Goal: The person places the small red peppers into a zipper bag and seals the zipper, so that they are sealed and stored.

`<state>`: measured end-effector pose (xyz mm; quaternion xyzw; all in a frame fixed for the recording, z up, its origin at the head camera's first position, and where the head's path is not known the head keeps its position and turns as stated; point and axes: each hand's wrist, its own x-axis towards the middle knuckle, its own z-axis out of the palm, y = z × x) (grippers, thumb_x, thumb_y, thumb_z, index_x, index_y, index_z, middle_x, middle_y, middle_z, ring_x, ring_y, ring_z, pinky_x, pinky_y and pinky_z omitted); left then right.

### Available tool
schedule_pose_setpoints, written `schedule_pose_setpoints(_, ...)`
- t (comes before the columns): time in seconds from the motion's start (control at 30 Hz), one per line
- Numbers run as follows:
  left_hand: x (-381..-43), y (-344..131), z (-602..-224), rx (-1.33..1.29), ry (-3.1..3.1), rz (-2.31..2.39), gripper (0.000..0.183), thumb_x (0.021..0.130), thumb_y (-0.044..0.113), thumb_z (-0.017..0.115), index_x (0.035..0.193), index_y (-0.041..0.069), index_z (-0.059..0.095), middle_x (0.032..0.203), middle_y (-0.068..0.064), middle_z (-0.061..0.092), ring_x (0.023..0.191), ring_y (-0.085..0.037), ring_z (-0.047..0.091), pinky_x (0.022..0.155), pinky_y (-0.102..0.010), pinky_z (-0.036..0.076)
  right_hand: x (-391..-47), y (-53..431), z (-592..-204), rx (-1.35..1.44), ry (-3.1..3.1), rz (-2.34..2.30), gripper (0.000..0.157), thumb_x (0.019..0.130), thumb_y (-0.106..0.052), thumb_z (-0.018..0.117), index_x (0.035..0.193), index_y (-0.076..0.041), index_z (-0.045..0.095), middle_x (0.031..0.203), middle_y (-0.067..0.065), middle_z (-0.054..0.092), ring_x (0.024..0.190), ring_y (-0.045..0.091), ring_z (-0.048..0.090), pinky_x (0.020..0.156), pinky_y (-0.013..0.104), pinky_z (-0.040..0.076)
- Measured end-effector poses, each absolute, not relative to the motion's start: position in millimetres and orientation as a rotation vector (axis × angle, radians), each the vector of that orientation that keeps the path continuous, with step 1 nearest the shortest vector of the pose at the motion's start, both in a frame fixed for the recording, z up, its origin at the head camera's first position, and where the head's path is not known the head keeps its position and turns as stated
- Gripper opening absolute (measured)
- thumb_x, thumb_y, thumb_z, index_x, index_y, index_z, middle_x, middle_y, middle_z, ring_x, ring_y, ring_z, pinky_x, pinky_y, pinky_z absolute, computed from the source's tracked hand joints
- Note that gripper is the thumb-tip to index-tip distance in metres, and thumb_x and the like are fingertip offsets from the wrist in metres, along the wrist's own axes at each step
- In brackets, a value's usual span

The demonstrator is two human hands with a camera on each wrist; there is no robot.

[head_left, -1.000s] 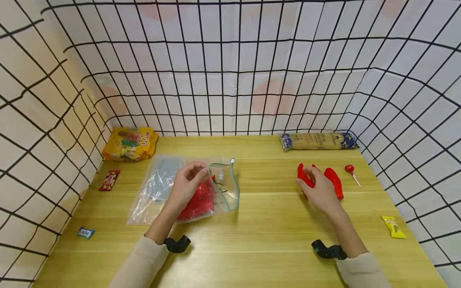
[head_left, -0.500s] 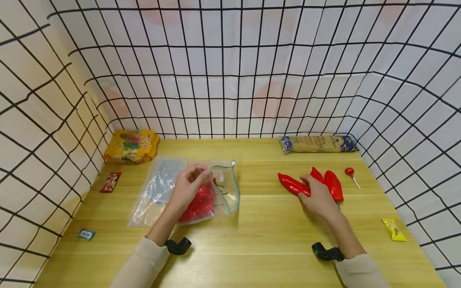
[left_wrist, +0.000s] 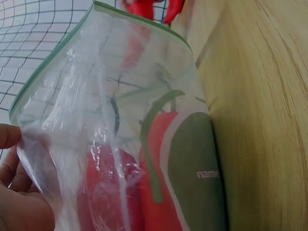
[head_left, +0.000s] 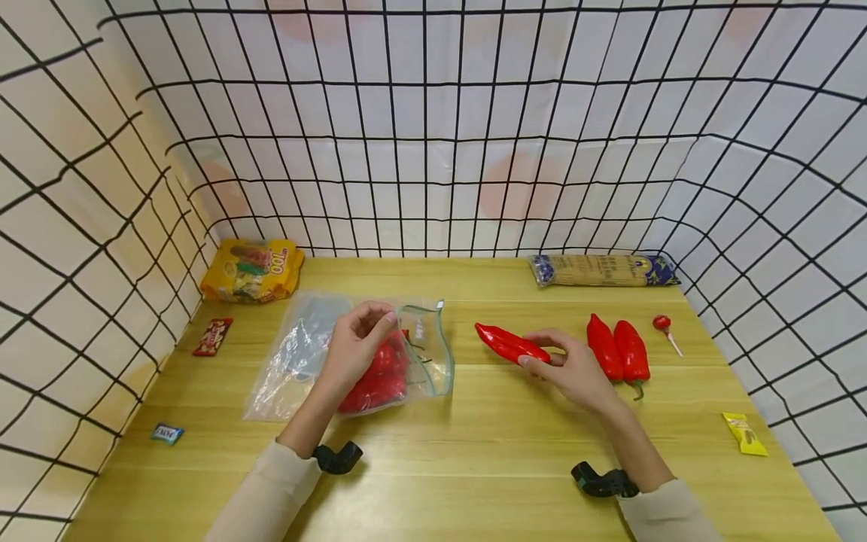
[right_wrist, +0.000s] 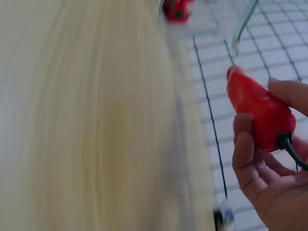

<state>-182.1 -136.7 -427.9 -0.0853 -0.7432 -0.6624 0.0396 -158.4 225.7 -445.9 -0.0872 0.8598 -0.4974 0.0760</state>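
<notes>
My left hand (head_left: 357, 342) pinches the upper edge of a clear zip bag (left_wrist: 62, 115) with a green seal, its mouth facing right and parted. Inside the bag lie red peppers (left_wrist: 156, 144) with green stems, seen through the plastic. My right hand (head_left: 572, 369) grips one long red pepper (head_left: 508, 344) between thumb and fingers, its tip toward the bag. In the right wrist view this pepper's green stem (right_wrist: 285, 142) points back toward the palm. Two more red peppers (head_left: 631, 351) lie side by side to the right of my right hand.
A yellow snack bag (head_left: 252, 271) stands at back left, a noodle pack (head_left: 603, 271) at back right. A red wrapped candy (head_left: 213, 336) and a blue one (head_left: 166, 433) lie left. A lollipop (head_left: 662, 324) and a yellow candy (head_left: 745, 434) lie right. Black wire mesh (head_left: 433, 139) surrounds the table.
My right hand has lifted one pepper from the group at the right and carried it left toward the bag. The left hand keeps its hold on the bag's edge.
</notes>
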Motion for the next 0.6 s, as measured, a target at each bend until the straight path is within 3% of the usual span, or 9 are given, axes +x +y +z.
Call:
schedule_pose_setpoints(0.2, -180.8, -136.2, -425.2, -0.275, -2.276, -1.986, 0.026, 0.092, 0.038, 0.066, 0.103, 0.014, 0.067, 0.097, -0.005, 0.068, 0.095, -0.027, 0.065, 0.083, -0.028, 0.054, -162.9, 185.1, -437.3, -0.366, 2.375, -1.678, 0.047, 0.091, -0.024, 0.07, 0.133, -0.012, 0.053, 0.133, 0.015, 0.05, 0.104, 0.03, 0.064, 0.081, 0.037, 0.057)
schedule_pose_setpoints(0.43, -180.3, -137.5, -423.7, -0.295, -2.291, -1.944, 0.024, 0.094, 0.034, 0.063, 0.105, 0.012, 0.066, 0.099, -0.004, 0.068, 0.093, -0.018, 0.064, 0.082, -0.024, 0.054, -170.5, 139.4, -438.5, -0.355, 2.456, -1.701, 0.043, 0.085, -0.035, 0.075, 0.12, -0.016, 0.059, 0.118, 0.007, 0.066, 0.095, 0.022, 0.069, 0.078, 0.037, 0.057)
schedule_pose_setpoints(0.6, -179.6, -138.2, -421.6, -0.314, -2.297, -1.931, 0.024, 0.095, 0.032, 0.063, 0.107, 0.011, 0.065, 0.099, -0.005, 0.068, 0.092, -0.018, 0.063, 0.081, -0.022, 0.052, -174.0, 109.9, -440.5, -0.388, 2.466, -1.671, 0.04, 0.088, -0.033, 0.072, 0.124, -0.02, 0.061, 0.124, 0.003, 0.06, 0.103, 0.023, 0.064, 0.082, 0.034, 0.056)
